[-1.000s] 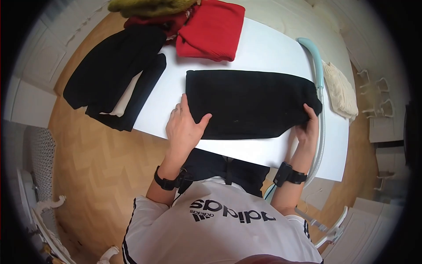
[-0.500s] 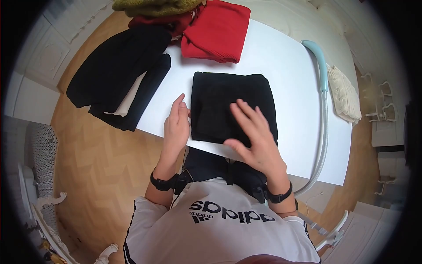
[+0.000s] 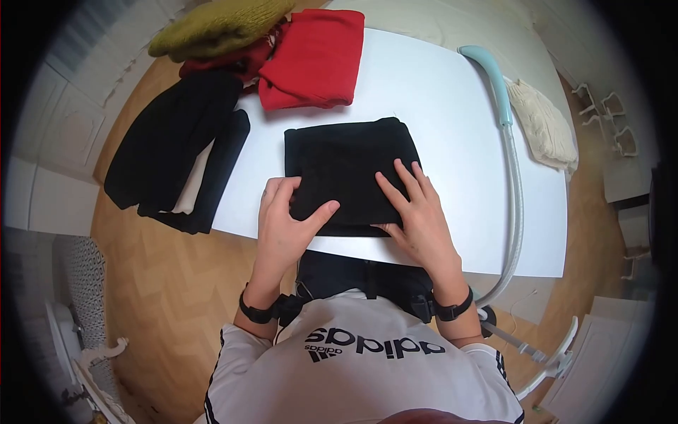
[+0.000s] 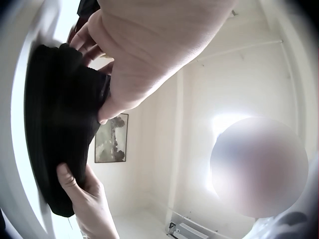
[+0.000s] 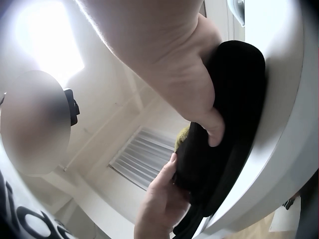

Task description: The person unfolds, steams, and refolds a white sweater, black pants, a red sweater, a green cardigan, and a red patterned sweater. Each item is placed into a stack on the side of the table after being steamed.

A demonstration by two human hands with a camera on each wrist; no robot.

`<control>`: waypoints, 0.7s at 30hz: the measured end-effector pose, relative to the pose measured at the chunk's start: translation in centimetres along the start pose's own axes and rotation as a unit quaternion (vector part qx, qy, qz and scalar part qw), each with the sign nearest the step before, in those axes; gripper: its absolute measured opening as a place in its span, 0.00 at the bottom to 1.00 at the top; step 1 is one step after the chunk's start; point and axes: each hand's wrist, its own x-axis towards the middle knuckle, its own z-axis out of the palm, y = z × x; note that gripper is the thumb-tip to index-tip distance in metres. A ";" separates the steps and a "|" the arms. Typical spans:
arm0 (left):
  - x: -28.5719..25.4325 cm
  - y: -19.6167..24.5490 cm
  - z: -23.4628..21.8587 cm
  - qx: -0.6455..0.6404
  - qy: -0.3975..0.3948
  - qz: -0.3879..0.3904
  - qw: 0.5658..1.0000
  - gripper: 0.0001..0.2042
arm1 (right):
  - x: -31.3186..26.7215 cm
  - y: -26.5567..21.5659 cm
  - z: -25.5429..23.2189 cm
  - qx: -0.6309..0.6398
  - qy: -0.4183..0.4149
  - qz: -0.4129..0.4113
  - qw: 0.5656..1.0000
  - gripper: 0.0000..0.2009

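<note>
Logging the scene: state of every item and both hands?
Black garment: folded, on white tabletop
Left hand: grips its left side
Right hand: grips its near right corner
Red garment: folded
Mustard knit: heaped on dark red fabric
Black clothes pile: loosely stacked
Cream cable-knit: folded
Light-blue hose handle: lying down, not held

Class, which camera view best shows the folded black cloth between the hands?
The head view: from above, most of the black cloth's broad top is visible. Both wrist views show it from the side instead, partly covered.
</note>
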 end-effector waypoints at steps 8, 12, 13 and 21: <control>1.5 -1.9 0.6 0.044 0.075 0.078 0.993 0.09 | -0.4 0.0 0.2 -0.027 0.023 -0.006 0.999 0.41; 0.8 -3.2 1.0 0.030 0.041 -0.025 0.998 0.09 | 0.4 0.8 0.1 0.109 0.067 0.049 0.991 0.39; 0.5 -2.8 0.8 0.031 0.046 -0.042 0.998 0.12 | 0.7 1.5 -0.3 0.211 0.117 0.112 0.964 0.38; 1.8 -1.8 0.6 -0.186 -0.046 -0.206 0.960 0.35 | 2.3 4.9 -3.0 0.704 -0.113 0.322 0.623 0.35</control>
